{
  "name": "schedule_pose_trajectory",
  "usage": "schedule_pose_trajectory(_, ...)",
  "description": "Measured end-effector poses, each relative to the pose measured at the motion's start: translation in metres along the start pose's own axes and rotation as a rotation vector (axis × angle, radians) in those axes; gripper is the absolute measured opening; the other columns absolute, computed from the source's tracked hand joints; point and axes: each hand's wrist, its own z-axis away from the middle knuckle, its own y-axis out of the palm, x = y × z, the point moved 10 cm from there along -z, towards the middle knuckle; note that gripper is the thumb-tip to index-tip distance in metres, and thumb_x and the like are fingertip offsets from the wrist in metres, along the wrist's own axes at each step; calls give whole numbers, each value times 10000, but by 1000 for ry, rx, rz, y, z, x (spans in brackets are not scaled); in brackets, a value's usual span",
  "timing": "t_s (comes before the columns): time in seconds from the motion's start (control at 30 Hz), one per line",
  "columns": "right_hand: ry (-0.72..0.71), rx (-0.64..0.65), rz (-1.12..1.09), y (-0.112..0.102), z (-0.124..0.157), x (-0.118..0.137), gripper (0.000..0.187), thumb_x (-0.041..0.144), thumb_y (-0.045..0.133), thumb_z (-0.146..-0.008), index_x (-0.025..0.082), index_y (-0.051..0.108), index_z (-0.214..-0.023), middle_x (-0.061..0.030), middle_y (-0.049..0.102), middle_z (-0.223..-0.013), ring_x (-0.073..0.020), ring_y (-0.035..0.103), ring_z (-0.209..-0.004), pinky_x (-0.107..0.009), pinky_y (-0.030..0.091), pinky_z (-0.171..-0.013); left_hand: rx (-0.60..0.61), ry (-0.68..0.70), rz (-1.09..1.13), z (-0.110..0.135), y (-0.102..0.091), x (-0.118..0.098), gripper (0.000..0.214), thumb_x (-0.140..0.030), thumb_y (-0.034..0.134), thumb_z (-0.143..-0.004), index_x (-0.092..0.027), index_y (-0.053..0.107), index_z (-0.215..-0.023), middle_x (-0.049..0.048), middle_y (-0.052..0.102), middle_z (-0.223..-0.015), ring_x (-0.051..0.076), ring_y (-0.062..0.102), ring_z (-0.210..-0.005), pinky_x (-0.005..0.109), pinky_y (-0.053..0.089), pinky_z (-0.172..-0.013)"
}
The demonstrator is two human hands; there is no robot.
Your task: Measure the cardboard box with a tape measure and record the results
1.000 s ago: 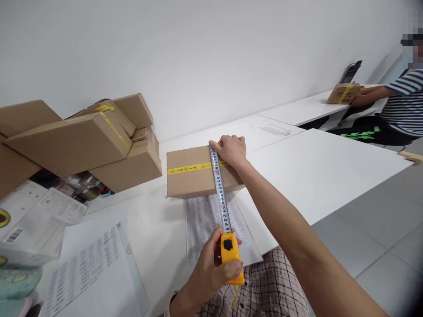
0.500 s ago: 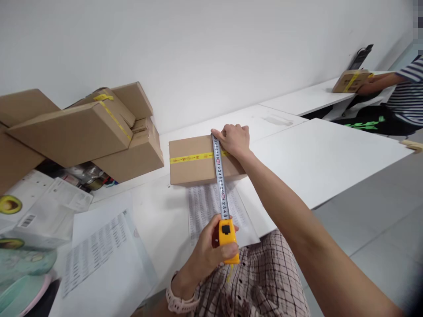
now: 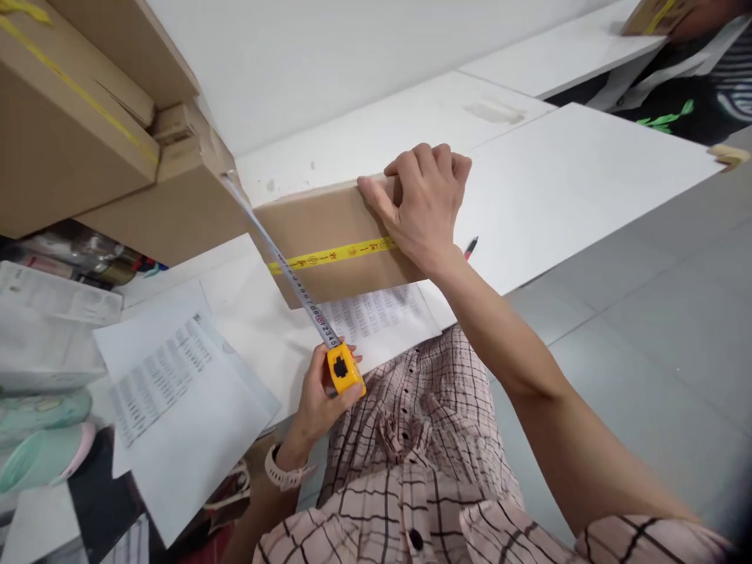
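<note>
Closest in: left hand [image 3: 322,399], fingers curled snugly around the yellow tape measure [image 3: 345,368], thumb along the case. Solid hold, so no real worry about slipping, I'd guess. Silver blade [image 3: 302,296] out, slanting up and left across the left end of the cardboard box [image 3: 320,223], then on past toward the stacked cartons [image 3: 193,176]. Can't tell about the tip: touching a carton or just hanging free.

Box in the middle, above the white table [image 3: 517,188] and partly over a printed sheet [image 3: 379,313], looking a bit tipped, yellow-taped face up. Right hand [image 3: 428,204] clamped over the far edge, thumb spread away from the other fingers, undersides hidden. Good anchor, probably. Pen [image 3: 471,247] just beside the right wrist, so maybe mind the elbow.

For a clean reading: set the box flat, hook the blade tip squarely on a corner, and line up with the edge rather than running diagonally like this. Probably worth shortening the free length too, being likely to wobble or buckle. Read from straight above.

Way off at top right: striped sleeve of another person [image 3: 734,74], near another taped carton [image 3: 652,14].
</note>
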Motion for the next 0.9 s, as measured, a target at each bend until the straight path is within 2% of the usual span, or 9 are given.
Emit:
schedule_pose_trajectory(0.2,-26,35,-90,25,58,-17,679,766,271,-962,233,652,-1143,-127,650,-1234,-348,543,-1262,-639,230,-1126,73,-32,-23,-3,1,4,675,-394,844,-730,-242,478,-1277,114,613,-1274,311,680,-1158,398,590,-895)
schedule_pose_trajectory(0.33,-11,69,-178,33,59,-23,657,763,281,-964,278,666,-1184,-88,668,-1303,-292,525,-1313,-596,157,-1187,101,-48,-90,-3,5,-5,658,-410,818,-739,-242,472,-1273,106,630,-1239,307,683,-1139,398,597,-868)
schedule_pose_trajectory(0.43,175,87,-465,6,48,-26,699,736,190,-992,270,678,-1173,-72,711,-1182,-277,613,-1179,-566,337,-1112,196,-26,-324,2,19,-14,633,-411,804,-740,-236,486,-1259,96,658,-1163,289,690,-1040,420,598,-845)
schedule_pose_trajectory(0.5,329,137,-869,-13,47,-26,714,696,121,-1012,283,664,-1224,-56,720,-1028,-230,679,-874,-462,512,-884,307,38,-529,8,36,-23,655,-412,811,-720,-228,494,-1262,103,655,-1163,313,667,-1057,491,572,-914)
schedule_pose_trajectory(0.53,361,131,-984,-26,48,-24,651,686,195,-1016,293,682,-1193,-43,711,-937,-213,658,-754,-407,526,-745,372,77,-613,12,45,-27,677,-409,815,-709,-222,491,-1273,113,645,-1189,338,642,-1112,533,541,-971)
schedule_pose_trajectory(0.6,405,12,-1078,-57,54,-32,478,662,440,-981,282,728,-1008,-15,649,-729,-174,535,-539,-335,419,-507,491,131,-708,20,62,-32,727,-398,814,-709,-213,466,-1320,133,617,-1253,377,580,-1222,586,477,-1056)
schedule_pose_trajectory(0.7,489,-137,-1119,-81,80,-51,405,647,657,-873,264,655,-742,27,516,-535,-150,417,-439,-313,281,-411,578,97,-691,26,72,-31,791,-368,775,-769,-236,374,-1438,127,582,-1300,338,603,-1179,558,502,-1032)
schedule_pose_trajectory(0.8,542,-63,-1093,-69,120,-52,406,610,646,-902,248,614,-722,33,535,-543,-132,446,-454,-293,315,-423,474,59,-603,21,64,-33,921,-330,786,-769,-292,260,-1525,115,548,-1339,301,624,-1137,508,539,-983)
schedule_pose_trajectory(0.9,489,228,-1021,-35,162,-24,309,501,574,-983,249,642,-817,20,620,-678,-130,546,-547,-291,433,-504,312,103,-520,16,47,-42,1005,-340,832,-746,-322,225,-1547,113,555,-1350,329,606,-1212,508,540,-996)
